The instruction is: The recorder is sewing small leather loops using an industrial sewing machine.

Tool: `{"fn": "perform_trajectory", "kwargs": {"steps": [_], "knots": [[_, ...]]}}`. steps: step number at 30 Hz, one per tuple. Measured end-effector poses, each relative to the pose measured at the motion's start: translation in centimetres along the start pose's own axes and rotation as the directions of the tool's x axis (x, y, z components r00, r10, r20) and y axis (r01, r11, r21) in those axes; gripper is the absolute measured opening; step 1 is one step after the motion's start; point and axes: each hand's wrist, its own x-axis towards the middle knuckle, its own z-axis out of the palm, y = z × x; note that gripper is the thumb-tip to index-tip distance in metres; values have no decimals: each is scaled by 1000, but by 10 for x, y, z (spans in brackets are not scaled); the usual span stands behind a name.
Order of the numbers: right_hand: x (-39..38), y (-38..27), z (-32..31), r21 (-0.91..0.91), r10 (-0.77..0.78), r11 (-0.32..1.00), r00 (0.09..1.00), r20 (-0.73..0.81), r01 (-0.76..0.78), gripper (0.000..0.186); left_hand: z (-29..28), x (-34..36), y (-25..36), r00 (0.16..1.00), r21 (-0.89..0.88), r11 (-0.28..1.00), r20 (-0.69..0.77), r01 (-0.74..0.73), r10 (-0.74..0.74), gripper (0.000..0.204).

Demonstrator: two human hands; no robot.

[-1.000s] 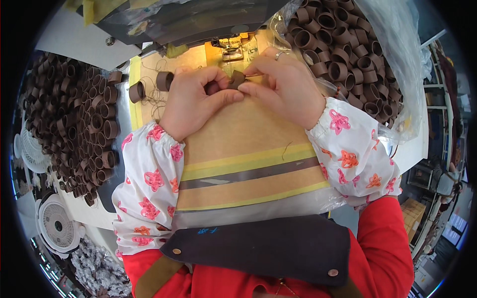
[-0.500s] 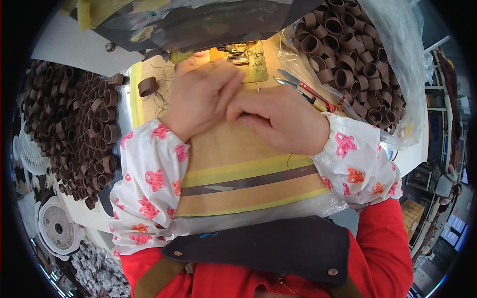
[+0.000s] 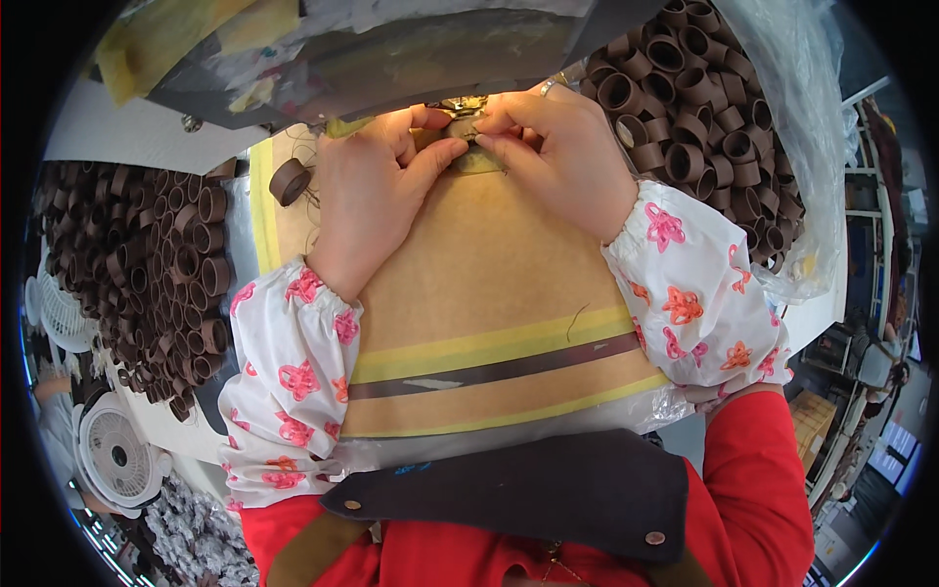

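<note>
My left hand point(image 3: 372, 191) and my right hand point(image 3: 565, 161) meet at the lit needle area of a sewing machine point(image 3: 468, 103), fingertips pinched on a small brown piece point(image 3: 462, 129), mostly covered by my fingers. A loose brown ring point(image 3: 290, 181) lies left of my left hand among stray dark threads. Beneath both hands is a tan work surface point(image 3: 469, 254) edged with yellow and dark tape.
Piles of brown rings stand at left point(image 3: 147, 264) and in clear plastic at right point(image 3: 685, 117). The machine body point(image 3: 352, 59) overhangs the top. A white fan point(image 3: 115, 452) is at lower left, metal shelving point(image 3: 861, 215) far right.
Half a second ago my hands were lower and overlapping; now both are farther forward at the needle, pinching the piece. Scissors visible then beside my right hand are now hidden.
</note>
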Motion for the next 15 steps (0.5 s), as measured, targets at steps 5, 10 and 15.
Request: {"fn": "perform_trajectory", "kwargs": {"steps": [5,10,15], "knots": [[5,3,0,-125,-16,992,1000,17,18,9,8,4,-5,997,-39,999,-76,3,-6,25],[6,4,3,-144,-1,990,1000,5,2,9,8,6,-7,999,-16,1000,-50,4,-4,25],[5,3,3,-167,-15,986,1000,-14,12,10,8,7,-11,997,7,999,-57,-49,49,26]]}}
